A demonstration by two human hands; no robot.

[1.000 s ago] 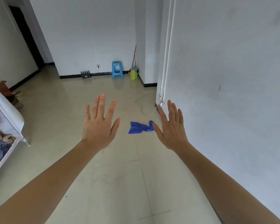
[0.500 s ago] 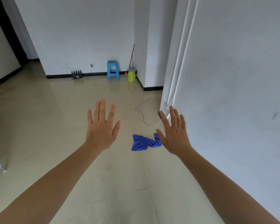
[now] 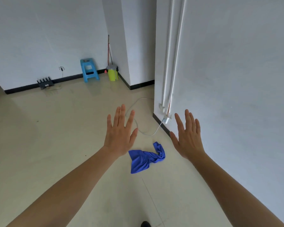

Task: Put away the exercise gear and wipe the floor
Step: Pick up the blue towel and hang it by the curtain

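Now, with your left hand (image 3: 120, 136) and right hand (image 3: 188, 138) both spread flat and empty above the floor (image 3: 56, 145), crouch to the crumpled blue cloth (image 3: 145, 158) lying near the wall's foot, gather it, and keep clear of the white cable (image 3: 146, 133) just beyond.

2 bare arms stretched forward, both hands flat and empty.

The left hand (image 3: 120, 135) is held out with its back to the camera, its fingers (image 3: 117, 116) straight, slightly spread and pointing away, thumb out to the right. The right hand (image 3: 188, 138) mirrors it at about the same height, fingers together and pointing up and away, thumb out to the left. The 2 hands are apart and touch nothing. Both forearms are bare and run in from the lower corners, converging toward the middle.
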